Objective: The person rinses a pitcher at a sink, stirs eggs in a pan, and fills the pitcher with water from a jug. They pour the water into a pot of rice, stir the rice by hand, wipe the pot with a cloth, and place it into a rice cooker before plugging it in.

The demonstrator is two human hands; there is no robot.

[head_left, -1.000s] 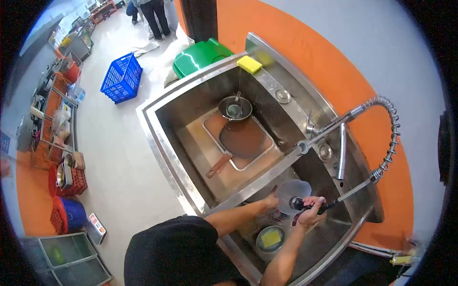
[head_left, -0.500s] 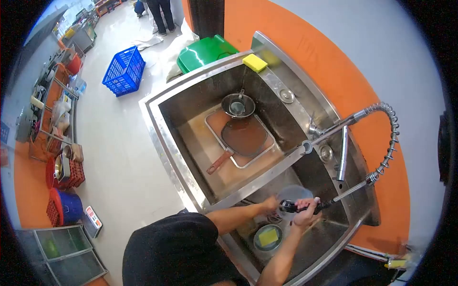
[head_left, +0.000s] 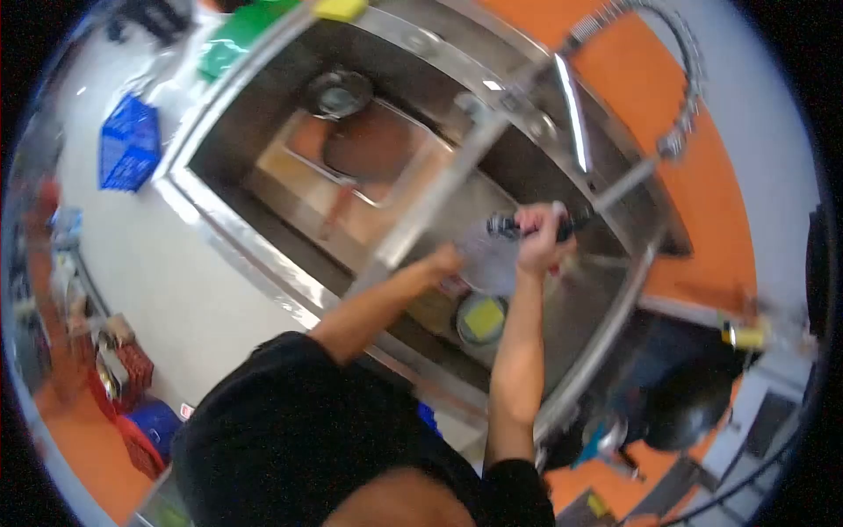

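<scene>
My right hand [head_left: 541, 244] is closed around the black handle of a faucet sprayer [head_left: 505, 227] above the nearer sink basin. Just left of it, my left hand [head_left: 446, 261] grips the edge of a clear plastic container [head_left: 492, 263], its fingers blurred. The container sits under the sprayer head, and what is inside it is too smeared to make out. Below these, a round metal bowl [head_left: 466, 328] rests in the basin with a yellow-green sponge [head_left: 483, 318] in it.
The other basin holds murky brown water, a tray [head_left: 307, 140], a pan with a brown handle [head_left: 337, 211] and a small round pan [head_left: 341, 92]. A sink divider [head_left: 439, 198] separates the basins. A blue crate [head_left: 129, 145] stands on the floor; a black wok [head_left: 689, 404] is at the right.
The view has swung, so the sink appears further up and left, and the wok has come into sight. Both hands keep their holds; the sprayer appears raised slightly relative to the container.
</scene>
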